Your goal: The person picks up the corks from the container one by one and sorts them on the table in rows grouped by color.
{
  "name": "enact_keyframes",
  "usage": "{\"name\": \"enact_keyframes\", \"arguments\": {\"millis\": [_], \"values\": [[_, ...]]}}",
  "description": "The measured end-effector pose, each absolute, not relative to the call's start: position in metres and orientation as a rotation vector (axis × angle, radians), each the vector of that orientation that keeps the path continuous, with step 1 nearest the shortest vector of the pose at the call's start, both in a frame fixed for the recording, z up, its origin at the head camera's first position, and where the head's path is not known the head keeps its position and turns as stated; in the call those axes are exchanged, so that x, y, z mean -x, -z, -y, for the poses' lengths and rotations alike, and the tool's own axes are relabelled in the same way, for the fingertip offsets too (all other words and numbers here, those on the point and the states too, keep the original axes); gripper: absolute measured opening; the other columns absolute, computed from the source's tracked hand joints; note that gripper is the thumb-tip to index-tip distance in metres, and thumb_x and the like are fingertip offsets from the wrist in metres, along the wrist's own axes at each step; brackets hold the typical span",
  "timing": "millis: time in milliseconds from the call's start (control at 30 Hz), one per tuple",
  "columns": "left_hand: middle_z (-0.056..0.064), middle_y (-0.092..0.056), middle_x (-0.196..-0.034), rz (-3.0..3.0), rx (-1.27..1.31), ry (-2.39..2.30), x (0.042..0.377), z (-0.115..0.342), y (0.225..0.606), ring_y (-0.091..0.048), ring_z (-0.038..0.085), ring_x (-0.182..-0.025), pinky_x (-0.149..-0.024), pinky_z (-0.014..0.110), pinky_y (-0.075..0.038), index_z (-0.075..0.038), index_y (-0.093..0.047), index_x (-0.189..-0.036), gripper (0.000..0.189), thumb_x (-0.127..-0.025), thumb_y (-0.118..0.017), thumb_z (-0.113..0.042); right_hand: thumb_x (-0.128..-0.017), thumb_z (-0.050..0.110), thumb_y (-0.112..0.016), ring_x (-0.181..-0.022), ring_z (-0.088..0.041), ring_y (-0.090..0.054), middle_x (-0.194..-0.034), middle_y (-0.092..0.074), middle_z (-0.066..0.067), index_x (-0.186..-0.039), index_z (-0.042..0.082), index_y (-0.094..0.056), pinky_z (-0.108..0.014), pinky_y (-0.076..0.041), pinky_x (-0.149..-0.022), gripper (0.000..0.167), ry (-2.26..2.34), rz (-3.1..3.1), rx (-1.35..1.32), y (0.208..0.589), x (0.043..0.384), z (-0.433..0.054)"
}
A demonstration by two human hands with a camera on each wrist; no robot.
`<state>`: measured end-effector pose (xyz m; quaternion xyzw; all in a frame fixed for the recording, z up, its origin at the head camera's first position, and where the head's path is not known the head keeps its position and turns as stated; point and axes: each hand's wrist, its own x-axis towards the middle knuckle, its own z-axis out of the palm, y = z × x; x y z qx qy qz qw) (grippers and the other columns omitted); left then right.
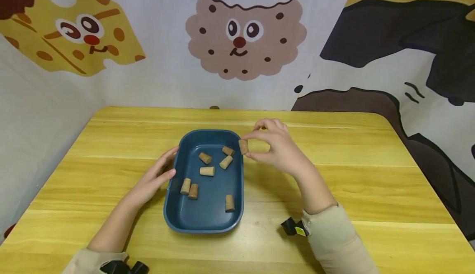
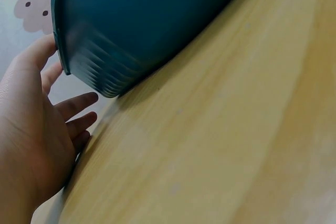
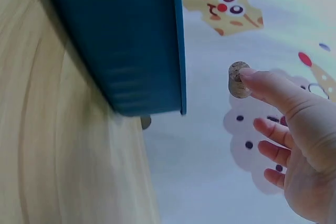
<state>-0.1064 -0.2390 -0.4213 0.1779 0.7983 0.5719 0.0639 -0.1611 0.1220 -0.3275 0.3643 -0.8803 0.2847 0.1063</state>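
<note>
My right hand (image 1: 276, 146) pinches a cork stopper (image 1: 243, 146) between thumb and finger at the right rim of a blue tray (image 1: 211, 220). The right wrist view shows this cork (image 3: 239, 80) held higher than the tray's rim, the other fingers spread loosely. Inside the tray lie several more corks, among them a pale one (image 1: 207, 171) near the middle, a darker one (image 1: 193, 191) at the left and another (image 1: 229, 203) at the lower right. My left hand (image 1: 152, 181) rests against the tray's left side, thumb and fingertips at the rim, fingers fairly straight.
The tray stands on a yellow wood-grain table (image 1: 352, 175). Behind the table's far edge hangs a white cloth (image 1: 156, 88) printed with cartoon food. Black straps with small devices sit at both sleeve cuffs, the right device (image 1: 295, 227) close over the table.
</note>
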Motion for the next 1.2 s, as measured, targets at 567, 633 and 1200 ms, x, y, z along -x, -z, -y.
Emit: {"name": "enact_keyframes", "arguments": {"millis": [567, 633, 1200], "values": [[0.021, -0.031, -0.149, -2.417, -0.527, -1.719, 0.106, 0.240, 0.421, -0.028, 0.038, -0.134, -0.100, 0.062, -0.023, -0.023, -0.023, -0.154, 0.058, -0.101, -0.046, -0.011, -0.078, 0.021, -0.081, -0.106, -0.028, -0.041, -0.108, -0.052, -0.007, -0.111, 0.012, -0.072, -0.050, -0.025, -0.093, 0.035, -0.889, 2.634, -0.903, 0.351, 0.173, -0.156], [0.021, -0.031, -0.148, -2.422, -0.530, -1.712, 0.106, 0.240, 0.421, -0.028, 0.038, -0.134, -0.101, 0.060, -0.025, -0.023, -0.023, -0.154, 0.059, -0.101, -0.046, -0.011, -0.078, 0.021, -0.081, -0.105, -0.028, -0.041, -0.108, -0.052, -0.008, -0.112, 0.012, -0.071, -0.051, -0.025, -0.093, 0.036, -0.887, 2.654, -0.889, 0.355, 0.175, -0.158], [0.020, -0.031, -0.149, -2.425, -0.532, -1.700, 0.106, 0.239, 0.421, -0.029, 0.036, -0.134, -0.096, 0.018, -0.032, -0.023, -0.023, -0.154, 0.059, -0.101, -0.046, -0.011, -0.078, 0.023, -0.081, -0.107, -0.029, -0.042, -0.114, -0.053, -0.011, -0.112, 0.012, -0.072, -0.052, -0.025, -0.095, 0.037, -0.913, 2.749, -0.817, 0.386, 0.185, -0.168]]}}
